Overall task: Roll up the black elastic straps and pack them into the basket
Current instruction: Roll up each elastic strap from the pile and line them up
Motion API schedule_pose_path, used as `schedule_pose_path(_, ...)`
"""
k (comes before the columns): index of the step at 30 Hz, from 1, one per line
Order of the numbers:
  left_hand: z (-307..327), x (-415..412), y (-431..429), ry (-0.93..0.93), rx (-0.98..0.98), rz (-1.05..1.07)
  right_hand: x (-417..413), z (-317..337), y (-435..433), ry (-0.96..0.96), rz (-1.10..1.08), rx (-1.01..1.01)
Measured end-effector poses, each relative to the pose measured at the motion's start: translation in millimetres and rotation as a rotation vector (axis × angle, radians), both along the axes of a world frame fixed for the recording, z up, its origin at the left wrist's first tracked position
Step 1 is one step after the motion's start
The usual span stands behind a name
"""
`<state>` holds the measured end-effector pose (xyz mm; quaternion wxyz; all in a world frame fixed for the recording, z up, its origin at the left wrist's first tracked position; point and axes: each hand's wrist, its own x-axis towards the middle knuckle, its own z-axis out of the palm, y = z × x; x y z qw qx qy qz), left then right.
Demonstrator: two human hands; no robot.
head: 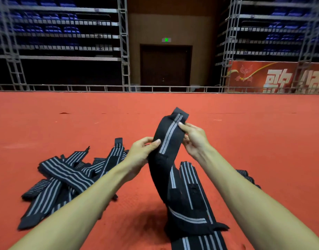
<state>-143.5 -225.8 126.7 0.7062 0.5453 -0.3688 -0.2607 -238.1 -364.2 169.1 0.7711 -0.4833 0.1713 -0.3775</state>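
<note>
getting the roll started is where this is at, imo. both hands have one black strap lifted off the red carpet, with its top end up in the air and the rest hanging down to the floor in front of the person. the right hand pinches one edge just under the top end, thumb and fingertips pressed onto the fabric. the left hand pinches the other edge a bit lower.

nothing looks rolled yet, the strap seems flat. next move probably means folding that top end over tight and turning it down, keeping tension so the roll doesn't go lopsided.

a loose pile of straps lies to the left, and a few more straps sit under the hanging one. the basket isn't in view, so no idea what's in it.
</note>
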Motion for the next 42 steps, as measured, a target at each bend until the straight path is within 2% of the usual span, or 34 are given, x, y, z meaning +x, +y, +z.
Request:
schedule_pose_path(2,3.8,-5.3,5.2,-0.016,0.008,-0.119,0.1,24.2,8.2,-0.062,-0.034,0.036)
schedule_pose_path(6,3.6,-14.2,20.2,-0.299,0.181,-0.23,-4.7,58.1,24.2,-0.108,-0.046,0.092)
schedule_pose_path(9,18.0,-23.8,32.3,-0.351,0.135,-0.225,-11.8,73.1,34.7,-0.11,-0.082,0.068)
schedule_pose_path(14,52.9,-39.2,55.4,-0.292,0.022,-0.284,-22.9,90.0,40.2,-0.084,-0.116,0.021)
schedule_pose_path(19,68.8,-47.7,75.1,-0.214,0.02,-0.391,-19.2,88.3,40.5,-0.009,-0.107,-0.04)
schedule_pose_path(27,2.0,-28.2,88.6,0.047,0.235,-0.536,11.1,7.1,35.8,0.354,-0.009,-0.211)
schedule_pose_path(32,-57.1,-11.8,74.5,0.064,0.515,-0.424,28.3,-33.4,23.9,0.507,0.035,-0.312)
schedule_pose_path(35,-93.4,4.0,57.1,0.004,0.568,-0.215,44.9,-55.3,10.8,0.539,0.057,-0.375)
schedule_pose_path(37,-109.7,15.3,45.4,-0.011,0.557,-0.08,58.8,-71.6,-3.0,0.59,0.037,-0.511)
schedule_pose_path(40,-126.5,30.8,28.9,-0.048,0.571,0.03,77.6,-91.7,-28.2,0.769,-0.052,-0.851)
schedule_pose_path(42,-139.2,40.6,19.7,-0.124,0.614,0.067,90.8,-105.9,-42.9,0.829,-0.055,-0.92)
